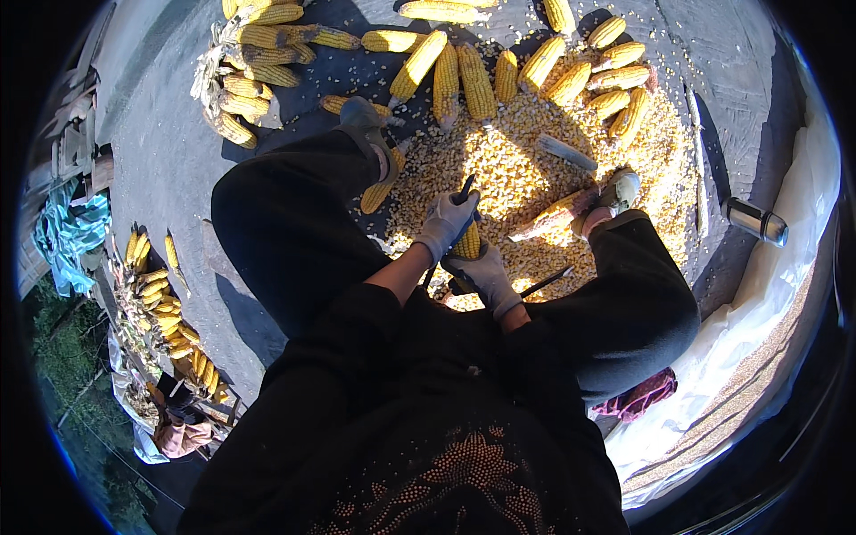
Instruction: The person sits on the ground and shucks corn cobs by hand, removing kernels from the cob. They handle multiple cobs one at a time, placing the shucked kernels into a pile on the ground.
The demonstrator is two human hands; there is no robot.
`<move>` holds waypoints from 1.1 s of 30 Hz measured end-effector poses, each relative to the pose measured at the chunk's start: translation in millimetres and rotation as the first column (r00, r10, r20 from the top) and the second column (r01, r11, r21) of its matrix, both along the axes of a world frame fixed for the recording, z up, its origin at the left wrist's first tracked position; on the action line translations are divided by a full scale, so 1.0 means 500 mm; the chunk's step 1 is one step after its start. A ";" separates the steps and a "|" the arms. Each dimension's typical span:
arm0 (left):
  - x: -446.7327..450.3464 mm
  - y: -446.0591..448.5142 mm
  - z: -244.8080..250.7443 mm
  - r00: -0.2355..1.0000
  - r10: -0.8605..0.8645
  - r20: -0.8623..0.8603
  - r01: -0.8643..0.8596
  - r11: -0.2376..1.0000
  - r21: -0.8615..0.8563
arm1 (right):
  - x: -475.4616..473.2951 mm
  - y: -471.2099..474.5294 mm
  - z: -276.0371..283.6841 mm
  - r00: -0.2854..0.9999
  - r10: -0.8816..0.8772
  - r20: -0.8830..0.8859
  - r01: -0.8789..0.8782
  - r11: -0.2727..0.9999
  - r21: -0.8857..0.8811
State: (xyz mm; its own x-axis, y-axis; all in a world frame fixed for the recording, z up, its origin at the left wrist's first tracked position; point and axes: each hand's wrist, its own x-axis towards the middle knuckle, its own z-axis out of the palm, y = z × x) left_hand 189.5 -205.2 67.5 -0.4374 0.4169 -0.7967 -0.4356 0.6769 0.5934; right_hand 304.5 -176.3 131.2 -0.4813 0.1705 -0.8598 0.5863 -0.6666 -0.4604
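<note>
Between my legs, my right hand (496, 275), in a grey-white glove, grips the lower end of a yellow corn cob (467, 241). The left one, my left hand (447, 222), gloved too, is closed around a thin dark tool (465, 190) with its upper tip sticking out above the fist; what kind of tool it is, I cannot tell. Loose corn kernels (501, 164) lie in a broad heap beyond and beneath both hands. On the heap rest a partly husked or shelled cob (558, 212) near my right foot and a bare cob (567, 152).
Whole cobs (476, 83) lie along the heap's far edge, and tied cobs (267, 57) at the upper left. A metal flask (756, 221) and pale plastic sheeting (756, 294) are on the right. More corn cobs (167, 314) are piled at the left. A stick (697, 160) borders the heap.
</note>
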 end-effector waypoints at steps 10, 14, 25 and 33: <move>-0.010 -0.010 -0.032 0.997 -0.040 0.070 0.046 0.995 -0.087 | 0.041 0.005 0.073 0.940 -0.340 0.014 0.323 0.878 -0.353; -0.017 -0.008 0.000 0.963 -0.050 0.266 0.044 0.999 0.031 | 0.057 -0.013 -0.011 0.877 -0.480 0.021 0.443 0.790 -0.423; -0.010 -0.015 -0.009 0.985 0.034 0.170 -0.030 0.999 -0.026 | -0.003 -0.003 -0.005 0.992 0.055 0.111 -0.073 0.984 0.162; -0.011 -0.033 -0.050 0.982 -0.153 -0.109 0.147 0.987 -0.064 | -0.008 0.021 0.079 0.965 0.207 0.159 -0.228 0.965 0.129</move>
State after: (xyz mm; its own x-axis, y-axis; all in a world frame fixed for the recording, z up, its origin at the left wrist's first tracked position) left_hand 184.0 -221.7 42.5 -0.4619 0.4411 -0.7695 -0.2591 0.7626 0.5927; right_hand 300.6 -165.7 170.8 -0.3941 0.2029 -0.8964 0.7767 -0.4478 -0.4429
